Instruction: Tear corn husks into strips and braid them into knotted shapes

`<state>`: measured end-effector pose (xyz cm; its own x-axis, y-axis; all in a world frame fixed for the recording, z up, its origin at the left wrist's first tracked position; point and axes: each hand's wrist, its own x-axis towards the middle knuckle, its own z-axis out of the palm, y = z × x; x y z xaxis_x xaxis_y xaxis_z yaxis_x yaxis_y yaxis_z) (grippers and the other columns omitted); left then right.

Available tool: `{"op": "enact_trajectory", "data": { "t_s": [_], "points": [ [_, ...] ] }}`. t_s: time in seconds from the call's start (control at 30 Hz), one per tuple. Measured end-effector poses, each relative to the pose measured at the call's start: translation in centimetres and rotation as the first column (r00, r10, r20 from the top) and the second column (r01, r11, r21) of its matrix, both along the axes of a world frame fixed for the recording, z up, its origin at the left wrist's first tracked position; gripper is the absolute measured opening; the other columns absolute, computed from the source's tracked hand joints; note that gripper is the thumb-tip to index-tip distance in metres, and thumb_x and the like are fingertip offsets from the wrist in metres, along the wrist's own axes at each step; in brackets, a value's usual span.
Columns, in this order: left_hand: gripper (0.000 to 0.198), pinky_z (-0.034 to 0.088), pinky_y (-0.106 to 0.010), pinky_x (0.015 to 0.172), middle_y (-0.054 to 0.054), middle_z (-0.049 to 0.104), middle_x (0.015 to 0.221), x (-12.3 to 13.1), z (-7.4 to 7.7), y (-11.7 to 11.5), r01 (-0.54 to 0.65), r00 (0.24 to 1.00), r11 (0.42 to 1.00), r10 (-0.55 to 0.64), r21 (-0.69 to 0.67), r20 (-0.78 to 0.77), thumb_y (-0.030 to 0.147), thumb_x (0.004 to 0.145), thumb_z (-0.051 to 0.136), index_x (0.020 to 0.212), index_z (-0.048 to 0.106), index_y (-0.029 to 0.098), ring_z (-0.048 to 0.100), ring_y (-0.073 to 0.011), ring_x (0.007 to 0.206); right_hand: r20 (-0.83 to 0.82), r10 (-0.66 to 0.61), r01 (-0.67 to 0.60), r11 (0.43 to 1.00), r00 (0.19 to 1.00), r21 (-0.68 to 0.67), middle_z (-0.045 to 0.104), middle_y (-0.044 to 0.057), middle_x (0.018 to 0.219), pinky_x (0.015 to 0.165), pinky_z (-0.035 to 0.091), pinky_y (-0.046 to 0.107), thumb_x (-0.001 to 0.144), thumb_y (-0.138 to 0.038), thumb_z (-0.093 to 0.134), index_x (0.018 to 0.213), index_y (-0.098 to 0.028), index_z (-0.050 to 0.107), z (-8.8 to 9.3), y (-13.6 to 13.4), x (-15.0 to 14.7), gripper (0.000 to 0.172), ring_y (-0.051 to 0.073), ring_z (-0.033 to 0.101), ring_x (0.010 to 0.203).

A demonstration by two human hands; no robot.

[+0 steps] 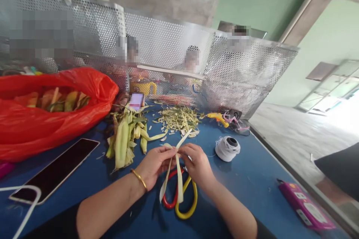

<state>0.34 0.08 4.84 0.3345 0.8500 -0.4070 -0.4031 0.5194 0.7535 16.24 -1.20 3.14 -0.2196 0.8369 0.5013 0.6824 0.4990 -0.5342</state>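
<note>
Pale strips of corn husk [179,183] cross between my fingertips, two long tails hanging down and one end pointing up and away. My left hand [158,162], with a gold bangle at the wrist, pinches the strips from the left. From the right, my right hand [198,164] also pinches them at the crossing. Below the husk lie scissors [193,209] with one red and one yellow handle; my hands hide their blades. A bundle of corn husks [122,142] lies beyond my left hand. To the right stands a spool of white thread [227,149].
Husk scraps [179,118] are heaped at the back, near a yellow glue gun [218,118]. A red plastic bag [56,127] of husks and a dark phone [56,170] lie left. A purple box [305,207] sits right. A perforated metal screen [168,44] stands behind; people are beyond it.
</note>
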Motion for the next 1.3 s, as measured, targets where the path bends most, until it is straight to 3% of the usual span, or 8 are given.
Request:
{"op": "enact_trajectory", "data": {
  "t_s": [0.1,0.3,0.57,0.73,0.87,1.13,1.23,1.3],
  "points": [
    [0.014,0.049,-0.018,0.057,-0.002,0.070,0.063,0.0,0.3,0.2,-0.087,0.992,0.995,0.091,0.044,-0.089,0.020,0.065,0.081,0.065,0.068,0.013,0.063,-0.0099,0.054,-0.211,-0.052,0.019,0.988,0.976,-0.153,0.072,0.007,0.090,0.079,0.046,0.032,0.093,-0.036,0.046,0.090,-0.020,0.069,0.4,0.0,-0.1,0.028,0.021,0.064,0.087],
    [0.015,0.042,-0.019,0.052,-0.001,0.068,0.057,0.6,1.0,0.5,-0.121,0.967,0.973,0.160,0.195,-0.198,0.021,0.062,0.081,0.059,0.068,0.015,0.061,-0.0106,0.052,-0.446,-0.056,-0.197,0.843,0.893,-0.501,0.062,-0.001,0.055,0.053,0.041,0.024,0.078,-0.061,0.058,0.068,-0.019,0.057,0.8,-0.2,-0.7,0.043,0.013,0.053,0.052],
    [0.015,0.039,-0.019,0.050,0.000,0.068,0.057,1.8,1.2,1.2,-0.120,0.950,0.955,0.190,0.271,-0.249,0.019,0.066,0.077,0.055,0.067,0.017,0.061,-0.0109,0.051,-0.385,-0.128,-0.017,0.936,0.914,-0.350,0.057,-0.002,0.050,0.053,0.038,0.024,0.082,-0.050,0.055,0.060,-0.020,0.056,0.8,0.3,-0.1,0.037,0.011,0.048,0.050],
    [0.015,0.046,-0.021,0.053,-0.003,0.071,0.065,1.7,0.8,0.6,-0.062,0.972,0.976,0.106,0.211,-0.209,0.030,0.070,0.077,0.073,0.071,0.016,0.067,-0.0151,0.059,-0.494,-0.203,0.014,0.933,0.845,-0.360,0.057,-0.002,0.053,0.051,0.041,0.026,0.075,-0.053,0.062,0.066,-0.020,0.057,0.6,0.3,-0.3,0.034,0.014,0.051,0.051],
    [0.012,0.048,-0.020,0.056,-0.002,0.072,0.070,1.7,0.7,0.6,0.007,0.980,0.977,0.037,0.215,-0.197,0.012,0.068,0.075,0.079,0.073,0.015,0.067,-0.0126,0.057,-0.523,-0.223,0.006,0.923,0.822,-0.384,0.059,-0.001,0.056,0.053,0.043,0.027,0.071,-0.049,0.065,0.070,-0.019,0.061,0.6,0.4,-0.2,0.030,0.014,0.053,0.053],
    [0.021,0.050,-0.022,0.058,-0.004,0.074,0.079,2.1,0.3,0.5,0.086,0.977,0.965,-0.033,0.247,-0.211,0.004,0.069,0.069,0.087,0.072,0.014,0.067,-0.0125,0.056,-0.580,-0.267,-0.028,0.894,0.770,-0.448,0.059,-0.001,0.058,0.053,0.043,0.026,0.067,-0.045,0.067,0.067,-0.019,0.061,0.6,0.7,0.0,0.027,0.013,0.051,0.054],
    [0.029,0.051,-0.022,0.061,-0.006,0.075,0.088,2.1,-0.1,0.8,0.073,0.968,0.951,0.004,0.301,-0.249,0.003,0.070,0.067,0.097,0.067,0.015,0.069,-0.0141,0.065,-0.562,-0.281,0.048,0.919,0.778,-0.392,0.056,-0.002,0.054,0.052,0.041,0.026,0.069,-0.043,0.065,0.065,-0.020,0.059,0.8,0.7,0.4,0.024,0.013,0.049,0.053],
    [0.036,0.050,-0.022,0.063,-0.008,0.073,0.102,1.9,-0.6,1.3,-0.041,0.946,0.942,0.144,0.334,-0.291,0.002,0.071,0.064,0.103,0.064,0.017,0.069,-0.0151,0.074,-0.515,-0.293,0.140,0.939,0.806,-0.314,0.055,-0.002,0.055,0.053,0.040,0.026,0.072,-0.041,0.063,0.066,-0.020,0.059,1.1,0.7,0.7,0.022,0.012,0.048,0.053]
  ]
}}
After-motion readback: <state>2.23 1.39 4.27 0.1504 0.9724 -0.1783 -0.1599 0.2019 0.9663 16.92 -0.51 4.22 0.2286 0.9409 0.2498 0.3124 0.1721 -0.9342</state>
